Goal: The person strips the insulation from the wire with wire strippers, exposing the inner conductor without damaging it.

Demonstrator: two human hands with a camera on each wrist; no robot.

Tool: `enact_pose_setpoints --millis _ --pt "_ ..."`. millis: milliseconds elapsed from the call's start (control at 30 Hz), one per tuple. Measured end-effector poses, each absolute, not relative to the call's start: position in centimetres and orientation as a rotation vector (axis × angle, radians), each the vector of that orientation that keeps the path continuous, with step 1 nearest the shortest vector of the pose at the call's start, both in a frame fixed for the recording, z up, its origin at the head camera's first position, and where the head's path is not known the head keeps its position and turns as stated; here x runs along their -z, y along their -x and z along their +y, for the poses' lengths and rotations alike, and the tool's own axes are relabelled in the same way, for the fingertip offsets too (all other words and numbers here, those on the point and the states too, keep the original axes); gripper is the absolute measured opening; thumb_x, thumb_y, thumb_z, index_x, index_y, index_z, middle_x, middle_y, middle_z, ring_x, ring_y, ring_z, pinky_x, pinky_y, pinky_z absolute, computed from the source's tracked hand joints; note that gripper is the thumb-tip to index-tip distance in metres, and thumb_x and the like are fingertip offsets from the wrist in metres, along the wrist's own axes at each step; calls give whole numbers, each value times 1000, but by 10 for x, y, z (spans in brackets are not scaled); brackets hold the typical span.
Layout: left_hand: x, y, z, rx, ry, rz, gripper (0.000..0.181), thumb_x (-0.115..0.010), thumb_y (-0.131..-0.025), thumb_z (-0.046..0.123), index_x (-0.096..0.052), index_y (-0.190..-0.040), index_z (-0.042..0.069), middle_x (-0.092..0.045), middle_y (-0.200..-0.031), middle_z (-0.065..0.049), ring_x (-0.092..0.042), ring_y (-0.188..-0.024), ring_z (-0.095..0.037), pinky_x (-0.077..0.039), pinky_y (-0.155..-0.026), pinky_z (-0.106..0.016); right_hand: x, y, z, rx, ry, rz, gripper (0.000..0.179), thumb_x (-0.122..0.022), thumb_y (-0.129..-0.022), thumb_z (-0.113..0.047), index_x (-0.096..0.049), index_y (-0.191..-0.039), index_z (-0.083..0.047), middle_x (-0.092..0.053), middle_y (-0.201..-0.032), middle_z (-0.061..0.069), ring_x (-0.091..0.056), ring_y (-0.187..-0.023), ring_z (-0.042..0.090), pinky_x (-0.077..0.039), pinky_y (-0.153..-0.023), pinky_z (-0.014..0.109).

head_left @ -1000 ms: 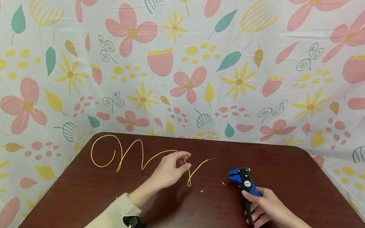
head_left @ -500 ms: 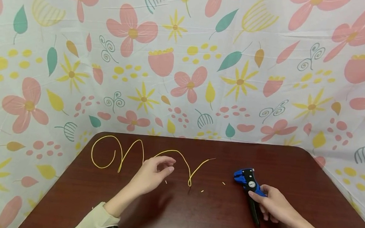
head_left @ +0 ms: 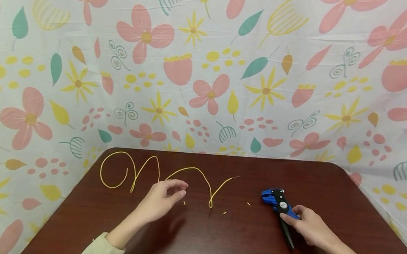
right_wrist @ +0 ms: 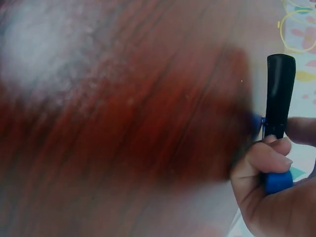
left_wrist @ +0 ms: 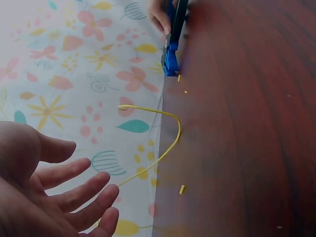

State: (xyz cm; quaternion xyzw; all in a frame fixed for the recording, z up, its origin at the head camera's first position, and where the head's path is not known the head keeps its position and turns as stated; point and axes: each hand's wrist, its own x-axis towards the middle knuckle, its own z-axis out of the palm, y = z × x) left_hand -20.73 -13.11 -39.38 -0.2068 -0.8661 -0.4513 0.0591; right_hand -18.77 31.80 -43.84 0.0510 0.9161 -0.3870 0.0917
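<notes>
My right hand [head_left: 311,227] grips a wire stripper [head_left: 277,198] with a blue and black head and black handles, over the right side of the table. Its black handle [right_wrist: 280,91] stands up past the curled fingers in the right wrist view. My left hand [head_left: 159,200] holds nothing; its fingers are loosely bent, spread apart in the left wrist view. A long yellow wire [head_left: 194,168] lies in wavy loops across the back left and middle, its thin bare end pointing right. The left hand hides a short stretch of this wire in the head view.
Short yellow cut pieces [head_left: 224,212] lie scattered on the dark brown table [head_left: 238,243] between the hands, another scrap [head_left: 249,203] near the wire stripper. A flower-printed cloth [head_left: 208,135] hangs behind the table's back edge and along both sides.
My left hand has moved left and nearer the body, away from the wire's right part. The right hand has shifted slightly right with the wire stripper. The wire lies as before.
</notes>
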Motion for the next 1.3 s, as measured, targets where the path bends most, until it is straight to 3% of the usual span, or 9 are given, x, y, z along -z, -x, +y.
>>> enact_pose_setpoints --millis 167,267,400,567,800,1067,1300 --pt "398 204 -138 1366 589 -2655 19 -71 -101 14 -76 -119 17 -74 -107 11 -66 -102 -12 -52 -88 -39 436 192 321 968 -108 2853 71 -76 -93 -54 -59 -124 7 -65 -101 10 -61 -70 21 -50 -60 38" --pt "399 201 -142 1363 587 -2653 19 -72 -101 14 -76 -119 17 -74 -107 12 -67 -105 -12 -52 -92 -41 434 191 320 912 -80 2885 72 -78 -91 -55 -60 -124 6 -65 -92 7 -60 -77 21 -49 -64 38" --pt "400 199 -144 1369 588 -2658 18 -71 -101 15 -76 -119 16 -74 -108 12 -67 -106 -13 -52 -94 -47 432 188 321 901 -26 2885 73 -82 -88 -52 -59 -127 6 -64 -82 3 -61 -71 20 -48 -65 38" --pt "401 196 -146 1375 587 -2676 17 -70 -102 18 -76 -119 17 -74 -109 11 -67 -107 -14 -52 -93 -45 431 189 329 850 103 2910 77 -87 -84 -48 -59 -129 8 -68 -107 10 -62 -94 27 -51 -77 44" --pt "400 197 -147 1354 597 -2686 16 -70 -103 17 -76 -118 18 -73 -107 11 -66 -103 -13 -51 -87 -34 430 187 333 951 167 2863 79 -92 -81 -39 -57 -132 10 -56 -88 5 -52 -76 20 -41 -63 31" --pt "402 197 -148 1328 623 -2701 16 -69 -103 20 -76 -118 19 -73 -107 11 -64 -98 -12 -50 -82 -32 429 187 335 829 221 2905 76 -90 -83 -44 -61 -127 9 -67 -114 11 -57 -91 23 -50 -75 41" --pt "401 194 -150 1330 634 -2700 17 -70 -103 21 -76 -118 20 -74 -110 11 -65 -101 -13 -52 -88 -43 427 186 334 753 278 2965 76 -91 -80 -46 -61 -121 11 -67 -109 11 -60 -91 23 -53 -77 44"
